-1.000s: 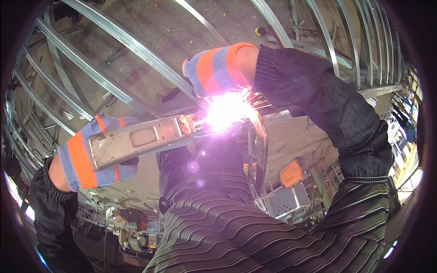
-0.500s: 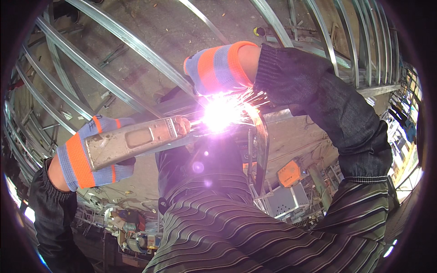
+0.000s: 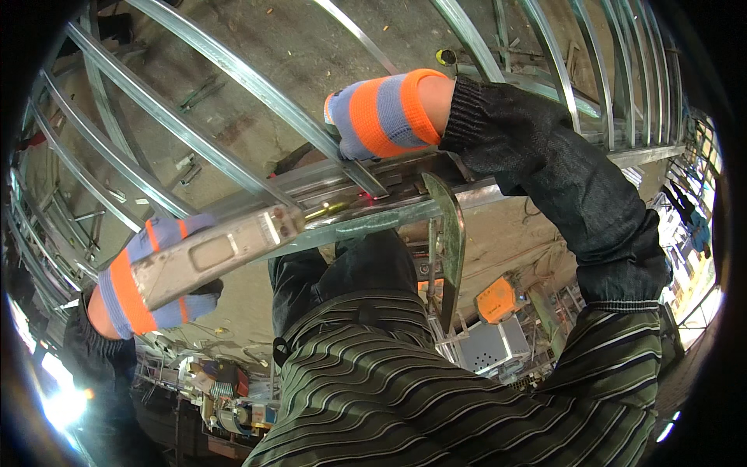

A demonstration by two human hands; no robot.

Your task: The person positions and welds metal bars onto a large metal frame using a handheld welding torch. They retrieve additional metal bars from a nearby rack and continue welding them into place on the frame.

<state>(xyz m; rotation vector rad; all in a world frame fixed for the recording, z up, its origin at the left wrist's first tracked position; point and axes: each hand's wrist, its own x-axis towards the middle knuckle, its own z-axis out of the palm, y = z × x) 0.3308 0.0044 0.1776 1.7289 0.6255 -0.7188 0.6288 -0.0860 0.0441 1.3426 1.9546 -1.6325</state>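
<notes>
The left hand (image 3: 152, 284), in a grey-and-orange glove, grips a welding torch (image 3: 214, 253) whose brass tip (image 3: 331, 210) rests on the steel frame rail (image 3: 405, 204). The right hand (image 3: 373, 117) closes on that rail beside a C-clamp (image 3: 450, 241).

Light: bright, even daylight over the whole scene.
Glare: a blown-out white patch low at the left rim; shine along the metal bars (image 3: 233, 74).
Shadows: soft and faint.
Focus: sharp at centre, smeared toward the rim.
Distortion: strong fisheye; straight bars bow, black surround at the corners.
</notes>
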